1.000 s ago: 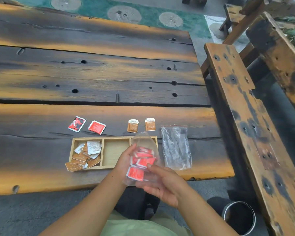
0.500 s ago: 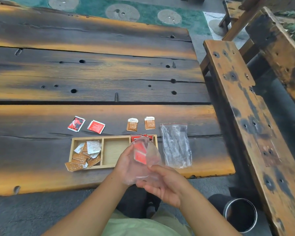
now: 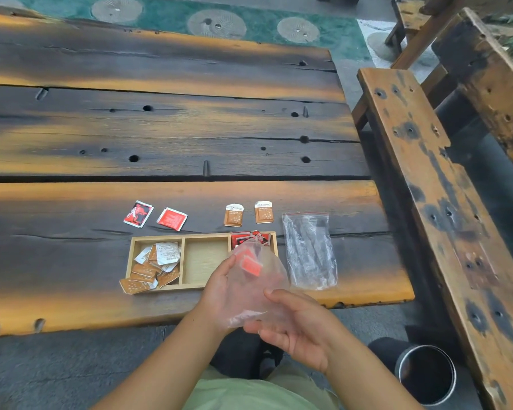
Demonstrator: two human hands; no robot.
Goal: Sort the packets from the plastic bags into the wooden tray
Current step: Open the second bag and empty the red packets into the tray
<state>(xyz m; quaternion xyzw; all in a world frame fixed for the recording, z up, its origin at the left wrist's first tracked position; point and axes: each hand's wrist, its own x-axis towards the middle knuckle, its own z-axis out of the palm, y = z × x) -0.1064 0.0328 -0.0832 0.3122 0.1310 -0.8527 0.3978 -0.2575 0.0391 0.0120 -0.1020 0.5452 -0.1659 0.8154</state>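
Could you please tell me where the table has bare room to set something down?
Free: the middle compartment of the wooden tray, between brown packets and red packets; the table left of the tray and beyond the four loose packets. Crowded: the tray's right, with the empty bag and the held bag.
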